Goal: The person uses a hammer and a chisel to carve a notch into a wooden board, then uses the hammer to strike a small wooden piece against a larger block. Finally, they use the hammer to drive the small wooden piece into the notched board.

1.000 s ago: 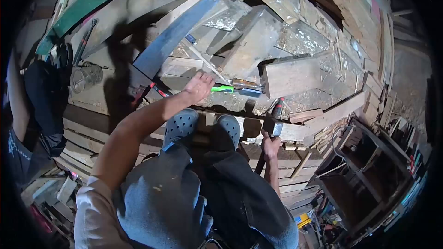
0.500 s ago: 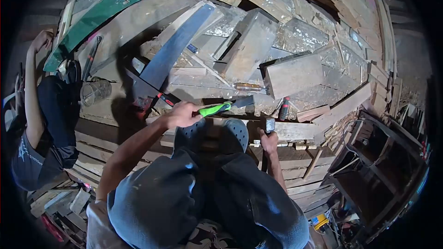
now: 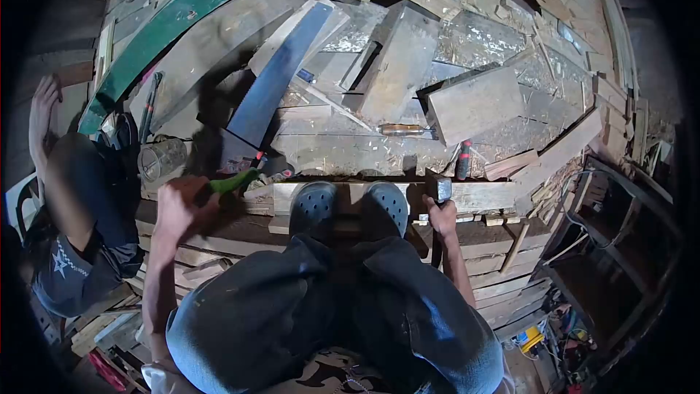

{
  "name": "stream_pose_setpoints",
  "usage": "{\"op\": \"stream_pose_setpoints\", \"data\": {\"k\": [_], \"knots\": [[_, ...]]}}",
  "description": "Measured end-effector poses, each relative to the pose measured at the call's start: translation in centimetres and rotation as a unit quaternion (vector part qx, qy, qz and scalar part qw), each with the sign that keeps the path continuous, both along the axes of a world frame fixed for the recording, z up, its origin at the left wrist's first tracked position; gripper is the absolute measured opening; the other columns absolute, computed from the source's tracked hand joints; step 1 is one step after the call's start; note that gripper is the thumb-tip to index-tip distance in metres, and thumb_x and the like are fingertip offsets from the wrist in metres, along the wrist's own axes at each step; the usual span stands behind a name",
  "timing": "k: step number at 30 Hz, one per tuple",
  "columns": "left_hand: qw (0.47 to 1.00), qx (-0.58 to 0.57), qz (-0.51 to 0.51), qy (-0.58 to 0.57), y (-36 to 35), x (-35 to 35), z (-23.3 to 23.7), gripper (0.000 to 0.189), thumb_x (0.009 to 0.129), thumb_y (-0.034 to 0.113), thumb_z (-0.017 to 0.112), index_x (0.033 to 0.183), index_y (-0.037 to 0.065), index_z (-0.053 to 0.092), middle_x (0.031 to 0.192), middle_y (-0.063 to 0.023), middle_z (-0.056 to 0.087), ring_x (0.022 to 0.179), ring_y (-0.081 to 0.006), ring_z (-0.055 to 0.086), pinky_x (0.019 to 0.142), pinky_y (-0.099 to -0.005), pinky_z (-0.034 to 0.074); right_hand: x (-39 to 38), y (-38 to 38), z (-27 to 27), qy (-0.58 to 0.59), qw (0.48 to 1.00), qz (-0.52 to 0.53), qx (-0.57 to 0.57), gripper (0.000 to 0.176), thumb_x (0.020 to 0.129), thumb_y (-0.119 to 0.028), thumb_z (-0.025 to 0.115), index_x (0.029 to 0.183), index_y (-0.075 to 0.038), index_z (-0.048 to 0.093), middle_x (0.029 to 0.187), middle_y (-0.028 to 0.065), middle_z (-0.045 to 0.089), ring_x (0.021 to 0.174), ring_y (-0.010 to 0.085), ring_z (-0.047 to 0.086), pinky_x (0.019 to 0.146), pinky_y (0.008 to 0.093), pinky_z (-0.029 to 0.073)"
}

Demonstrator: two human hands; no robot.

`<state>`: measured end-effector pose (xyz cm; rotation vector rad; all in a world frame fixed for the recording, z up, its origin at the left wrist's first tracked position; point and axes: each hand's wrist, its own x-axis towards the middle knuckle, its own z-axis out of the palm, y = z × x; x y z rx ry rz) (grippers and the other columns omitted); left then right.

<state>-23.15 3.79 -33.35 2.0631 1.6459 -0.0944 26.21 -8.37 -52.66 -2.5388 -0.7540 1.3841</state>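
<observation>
My left hand [image 3: 184, 210] is closed round a bright green tool handle [image 3: 235, 181] at the left front edge of the platform. The tool's far end is hard to make out beside the red-marked grip of the handsaw. My right hand [image 3: 442, 217] grips a hammer just below its square metal head [image 3: 440, 188], right of my shoes. The handsaw's blue blade [image 3: 281, 76] slants across the boards. A chisel [image 3: 405, 130] with a wooden handle lies near a wooden block [image 3: 477, 104]. A red and black handled tool [image 3: 463, 160] stands behind the hammer.
Another person [image 3: 80, 211] sits at the left, one hand raised. A wire-mesh cylinder [image 3: 162, 159] and pliers [image 3: 151, 106] lie near them. A green curved board [image 3: 164, 36] is at the upper left. A dark shelf frame [image 3: 620, 248] stands at the right.
My left hand has moved left with the green-handled tool, away from my shoes. My right hand still holds the hammer. The view has shifted slightly.
</observation>
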Motion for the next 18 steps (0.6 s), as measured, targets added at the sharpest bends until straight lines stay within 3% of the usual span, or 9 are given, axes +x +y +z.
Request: {"op": "stream_pose_setpoints", "data": {"k": [2, 4, 9, 11, 12, 15, 17, 18], "knots": [[1.000, -0.021, 0.017, 0.014, 0.3, -0.5, 1.9, 0.019, 0.068, 0.017, 0.070, 0.080, 0.003, 0.065, 0.070, -0.0121, 0.062, 0.062, -0.0287, 0.061, 0.057, -0.0361, 0.049, 0.1, 0.2, 0.2, 0.012, 1.000, 0.007, 0.002, 0.033, 0.077, -0.025, 0.071, 0.066, 0.005, 0.062, 0.057, 0.0067, 0.059, 0.054, 0.0118, 0.052, 0.053, 0.0336, 0.044], [0.992, 0.105, -0.032, 0.061, 0.6, -0.3, 3.7, 0.023, 0.067, 0.018, 0.070, 0.081, 0.000, 0.064, 0.070, -0.0123, 0.061, 0.062, -0.0297, 0.061, 0.059, -0.0369, 0.049, 0.1, -0.1, -0.1, 0.002, 1.000, 0.009, 0.013, 0.032, 0.077, -0.025, 0.071, 0.067, 0.005, 0.063, 0.057, 0.0072, 0.060, 0.054, 0.0127, 0.053, 0.054, 0.0343, 0.045], [0.980, 0.114, -0.015, 0.161, 0.8, -1.9, 6.6, 0.032, 0.071, 0.021, 0.069, 0.088, -0.006, 0.065, 0.075, -0.0167, 0.061, 0.068, -0.0324, 0.060, 0.065, -0.0395, 0.048, 0.9, -0.7, -1.3, -0.018, 0.999, 0.029, -0.026, 0.035, 0.077, -0.028, 0.071, 0.068, 0.005, 0.063, 0.057, 0.0094, 0.060, 0.054, 0.0129, 0.054, 0.054, 0.0346, 0.045], [0.976, 0.131, -0.003, 0.175, 1.0, -2.2, 7.1, 0.032, 0.072, 0.021, 0.068, 0.088, -0.006, 0.064, 0.074, -0.0169, 0.060, 0.069, -0.0330, 0.060, 0.065, -0.0400, 0.047, -0.2, 0.3, 0.6, -0.024, 0.998, 0.049, 0.027, 0.034, 0.081, -0.026, 0.071, 0.060, -0.003, 0.057, 0.049, -0.0028, 0.048, 0.044, 0.0056, 0.040, 0.041, 0.0278, 0.032], [0.976, 0.130, -0.004, 0.175, 1.1, -2.2, 7.2, 0.032, 0.072, 0.021, 0.068, 0.088, -0.006, 0.064, 0.074, -0.0169, 0.060, 0.069, -0.0330, 0.060, 0.065, -0.0400, 0.047, -0.1, -0.1, 0.0, -0.025, 0.998, 0.048, 0.027, 0.034, 0.081, -0.026, 0.071, 0.060, -0.003, 0.057, 0.049, -0.0028, 0.048, 0.044, 0.0056, 0.040, 0.041, 0.0278, 0.032], [0.973, 0.137, -0.005, 0.184, 1.3, -2.0, 6.7, 0.031, 0.073, 0.019, 0.067, 0.089, -0.006, 0.064, 0.073, -0.0169, 0.060, 0.068, -0.0334, 0.060, 0.065, -0.0401, 0.047, 0.2, -0.6, -0.7, 0.002, 0.998, 0.019, 0.058, 0.037, 0.080, -0.027, 0.071, 0.059, -0.001, 0.056, 0.049, -0.0013, 0.049, 0.046, 0.0069, 0.041, 0.042, 0.0299, 0.033], [0.976, 0.131, 0.028, 0.170, 1.2, -2.1, 6.2, 0.031, 0.073, 0.019, 0.067, 0.091, -0.006, 0.065, 0.073, -0.0171, 0.059, 0.067, -0.0336, 0.059, 0.064, -0.0397, 0.047, -0.4, 0.9, 1.5, -0.021, 0.997, 0.076, 0.001, 0.037, 0.078, -0.029, 0.069, 0.067, 0.006, 0.062, 0.053, 0.0110, 0.057, 0.052, 0.0135, 0.052, 0.052, 0.0351, 0.043], [0.980, 0.099, 0.042, 0.166, 1.3, -2.0, 6.3, 0.030, 0.077, 0.017, 0.063, 0.094, -0.008, 0.064, 0.074, -0.0216, 0.059, 0.069, -0.0366, 0.060, 0.065, -0.0424, 0.047, 0.2, 0.1, 0.2, -0.026, 0.996, 0.085, 0.011, 0.038, 0.078, -0.030, 0.070, 0.067, 0.006, 0.062, 0.053, 0.0120, 0.057, 0.052, 0.0140, 0.052, 0.052, 0.0358, 0.043]]}}
